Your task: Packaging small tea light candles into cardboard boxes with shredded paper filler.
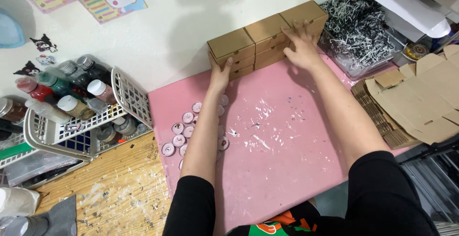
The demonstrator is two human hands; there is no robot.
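Here hands (260,57) brace closed cardboard boxes (267,33); basket (129,97) holds bottles (71,92).

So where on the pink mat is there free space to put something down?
The pink mat is bare between the two forearms, and right of the right hand up to the flat cardboard blanks. It is crowded left of the left hand, where small tealight candles lie, and along the wall with the stacked cardboard boxes.

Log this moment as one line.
left hand: on boxes' left end | right hand: on boxes' right end | boxes: stacked against wall | tealights: on pink mat
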